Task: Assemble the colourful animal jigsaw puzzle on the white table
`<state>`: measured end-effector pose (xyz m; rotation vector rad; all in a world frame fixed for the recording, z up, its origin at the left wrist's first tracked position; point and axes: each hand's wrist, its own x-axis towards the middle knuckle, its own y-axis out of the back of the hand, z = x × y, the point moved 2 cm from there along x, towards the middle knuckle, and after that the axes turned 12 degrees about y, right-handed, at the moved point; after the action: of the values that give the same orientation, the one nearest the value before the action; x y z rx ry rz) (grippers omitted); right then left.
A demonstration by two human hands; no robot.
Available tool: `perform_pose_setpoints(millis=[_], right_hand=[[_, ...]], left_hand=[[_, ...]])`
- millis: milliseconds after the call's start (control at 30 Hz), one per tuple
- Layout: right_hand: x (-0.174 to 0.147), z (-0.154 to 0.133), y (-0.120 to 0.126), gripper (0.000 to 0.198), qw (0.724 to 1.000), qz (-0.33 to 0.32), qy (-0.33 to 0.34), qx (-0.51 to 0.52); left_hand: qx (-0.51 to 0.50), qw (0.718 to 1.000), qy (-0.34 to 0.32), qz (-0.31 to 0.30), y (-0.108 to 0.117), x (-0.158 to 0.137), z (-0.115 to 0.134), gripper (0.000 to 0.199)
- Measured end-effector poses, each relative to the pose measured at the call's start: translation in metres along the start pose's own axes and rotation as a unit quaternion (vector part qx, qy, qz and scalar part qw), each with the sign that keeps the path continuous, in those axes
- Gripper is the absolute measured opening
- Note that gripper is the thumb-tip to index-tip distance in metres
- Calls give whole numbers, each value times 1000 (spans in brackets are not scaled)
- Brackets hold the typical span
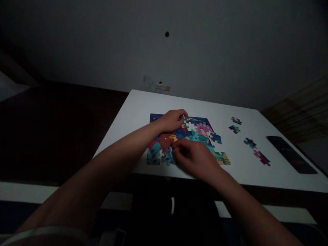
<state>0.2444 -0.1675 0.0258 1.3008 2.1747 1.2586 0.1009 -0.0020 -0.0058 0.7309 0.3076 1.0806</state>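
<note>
A colourful, partly assembled jigsaw puzzle [202, 139] lies flat on the white table, with gaps in its upper middle, right side and lower left. My left hand [173, 121] rests over its upper part, fingers curled down beside the upper gap; whatever is under the fingertips is hidden. Lower down, my right hand [196, 155] has thumb and fingers pinched at the right side of a blue-patterned puzzle piece [167, 156] on the near edge. My left hand and wrist cover part of the picture.
Several loose puzzle pieces [261, 158] lie right of the puzzle on the white table [246, 176]. A dark phone-like slab [290, 154] is near the table's right edge. Behind stands a grey wall with a socket plate [163, 87].
</note>
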Motion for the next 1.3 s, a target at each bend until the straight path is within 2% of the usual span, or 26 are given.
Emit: perform_pose_setpoints(millis=[100, 167, 333, 533, 733, 967, 1133, 1300], right_hand=[[-5, -5, -2, 40, 1000, 0, -8, -3], [-9, -9, -4, 47, 1000, 7, 3, -6], [-20, -13, -13, 29, 999, 19, -36, 13], [-31, -9, -25, 18, 987, 102, -108, 66], [-30, -14, -37, 15, 985, 135, -101, 48], [-33, -16, -44, 22, 968, 212, -113, 75], [-35, -12, -47, 26, 962, 216, -127, 106], [-34, -14, -48, 19, 975, 198, -75, 62]], left_hand=[[-1, 1000, 2, -2, -1, 1, 1, 38], [5, 1000, -1, -2, -2, 2, 2, 38], [9, 1000, -13, 4, -2, 2, 1, 39], [1, 1000, -17, -3, -2, 3, -1, 40], [14, 1000, -18, 2, -3, 4, 0, 41], [24, 1000, -16, -3, -3, 3, 1, 41], [23, 1000, -15, -1, -4, 3, 0, 41], [26, 1000, -18, 0, -4, 3, 0, 41]])
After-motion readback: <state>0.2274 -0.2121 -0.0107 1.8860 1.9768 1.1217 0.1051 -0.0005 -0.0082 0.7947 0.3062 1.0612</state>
